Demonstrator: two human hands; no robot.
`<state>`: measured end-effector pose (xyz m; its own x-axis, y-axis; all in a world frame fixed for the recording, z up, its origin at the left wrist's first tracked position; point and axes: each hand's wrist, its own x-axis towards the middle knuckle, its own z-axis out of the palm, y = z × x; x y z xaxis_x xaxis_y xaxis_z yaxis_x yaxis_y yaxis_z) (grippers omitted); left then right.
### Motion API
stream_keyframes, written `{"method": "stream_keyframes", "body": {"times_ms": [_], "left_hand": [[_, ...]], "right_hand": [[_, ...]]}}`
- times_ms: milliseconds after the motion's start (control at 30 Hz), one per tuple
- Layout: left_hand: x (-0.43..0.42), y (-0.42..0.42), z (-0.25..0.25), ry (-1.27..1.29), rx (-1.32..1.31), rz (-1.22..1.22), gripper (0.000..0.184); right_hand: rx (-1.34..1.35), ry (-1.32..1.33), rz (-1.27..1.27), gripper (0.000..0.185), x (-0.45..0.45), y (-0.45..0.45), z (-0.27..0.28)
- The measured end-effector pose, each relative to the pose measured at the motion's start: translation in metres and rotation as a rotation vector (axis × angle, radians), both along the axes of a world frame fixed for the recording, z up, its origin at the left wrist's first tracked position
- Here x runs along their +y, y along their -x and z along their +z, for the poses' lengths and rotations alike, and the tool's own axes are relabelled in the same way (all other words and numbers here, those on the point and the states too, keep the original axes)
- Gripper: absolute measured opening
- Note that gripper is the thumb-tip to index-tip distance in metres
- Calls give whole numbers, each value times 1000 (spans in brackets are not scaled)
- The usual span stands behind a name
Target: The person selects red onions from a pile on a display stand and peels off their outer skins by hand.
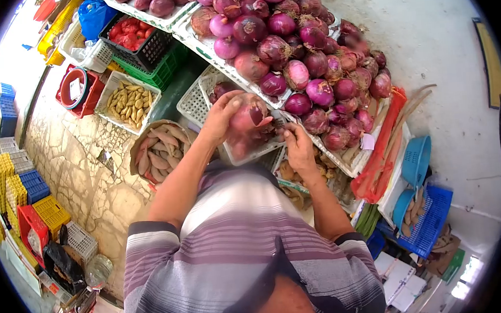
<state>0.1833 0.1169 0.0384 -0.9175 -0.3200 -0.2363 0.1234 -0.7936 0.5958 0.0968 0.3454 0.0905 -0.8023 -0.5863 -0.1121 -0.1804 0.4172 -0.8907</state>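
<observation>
My left hand (220,119) is wrapped around a large red onion (247,114), with loose papery skin at its side. Below it sits a white plastic basket (256,154) with red onions inside, partly blurred. My right hand (299,146) is at the basket's right side, fingers pinched together. Whatever lies between those fingers, if anything, is too small to make out. Just beyond both hands, a big heap of red onions (306,75) fills white foam trays.
To the left are a sack of sweet potatoes (159,153), a foam box of yellowish tubers (128,104) and a black crate (140,43) on a green one. A red mesh bag (379,154), blue baskets (416,160) and a blue crate (429,220) stand at the right.
</observation>
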Motion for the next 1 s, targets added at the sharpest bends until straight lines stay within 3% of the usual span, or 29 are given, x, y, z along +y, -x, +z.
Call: {"method": "stream_keyframes", "body": {"times_ms": [100,233,267,367,400,467,633,1000], "left_hand": [[3,3,-9,195,-5,18,47],[10,4,1,261,8,29,53],[9,6,-2,270,10,46,55],[14,3,-8,3,89,21,60],[15,3,-5,55,47,-16,73],[17,3,-8,5,12,-9,73],[18,5,-19,-191,77,17,59],[13,-1,-23,-417,4,-118,62]], "right_hand": [[-47,145,16,32,-14,0,-12],[131,-220,17,32,-43,-2,3],[114,-68,-25,32,-43,-1,-9],[31,46,32,29,-43,-4,-12],[61,52,49,29,-44,-5,-11],[118,64,89,28,-45,-8,-9],[-98,114,-25,25,-37,-14,-5],[-184,28,-125,22,1,3,-21]]}}
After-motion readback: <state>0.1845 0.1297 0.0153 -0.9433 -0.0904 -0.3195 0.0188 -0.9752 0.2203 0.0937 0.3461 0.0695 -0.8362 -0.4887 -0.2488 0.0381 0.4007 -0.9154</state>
